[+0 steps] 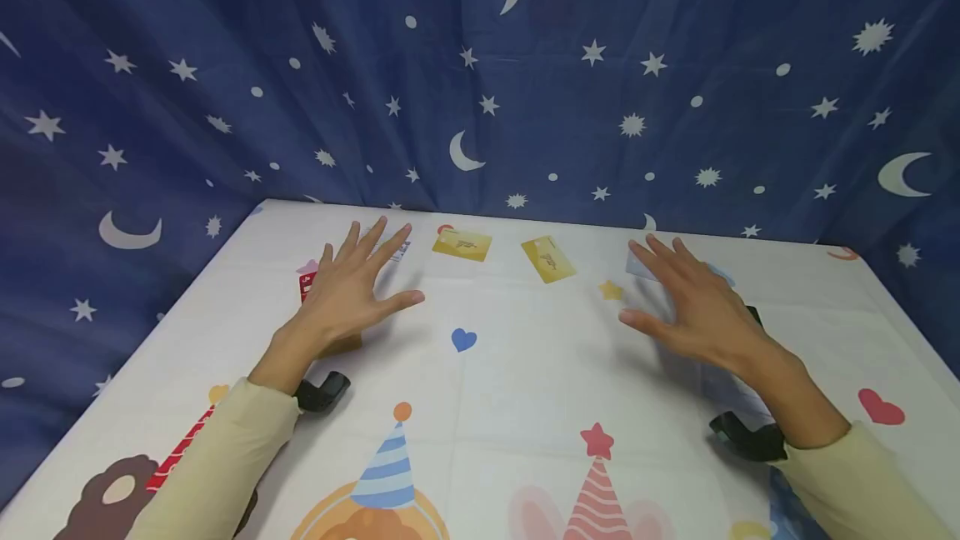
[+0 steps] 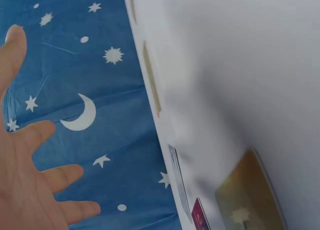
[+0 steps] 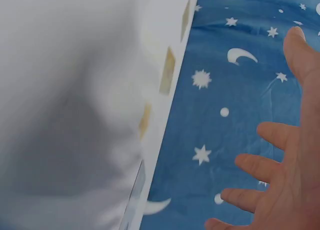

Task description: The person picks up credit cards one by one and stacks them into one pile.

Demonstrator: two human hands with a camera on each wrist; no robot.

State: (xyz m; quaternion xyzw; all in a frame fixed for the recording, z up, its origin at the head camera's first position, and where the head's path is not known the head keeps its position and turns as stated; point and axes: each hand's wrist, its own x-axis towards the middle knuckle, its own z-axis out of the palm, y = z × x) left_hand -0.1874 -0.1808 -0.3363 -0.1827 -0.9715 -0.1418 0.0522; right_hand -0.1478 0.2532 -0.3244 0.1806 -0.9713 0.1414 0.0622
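Note:
My left hand (image 1: 345, 290) hovers over the left of the table with fingers spread, holding nothing. Beneath it a red card (image 1: 307, 284) and a gold-brown card (image 1: 343, 347) are partly covered. A pale printed card (image 1: 401, 251) peeks out past its fingers. Two gold cards lie at the back middle, one nearly level (image 1: 462, 245) and one slanted (image 1: 548, 259). On the right, my right hand (image 1: 697, 307) is likewise held above the table, fingers apart and nothing in it. By its fingertips a light blue card (image 1: 640, 265) is partly hidden.
The white tablecloth (image 1: 510, 382) carries printed hearts, stars and party hats. A dark blue curtain (image 1: 555, 90) with moons and stars hangs along the back edge. Black wrist mounts sit at the left wrist (image 1: 322, 392) and right wrist (image 1: 750, 437).

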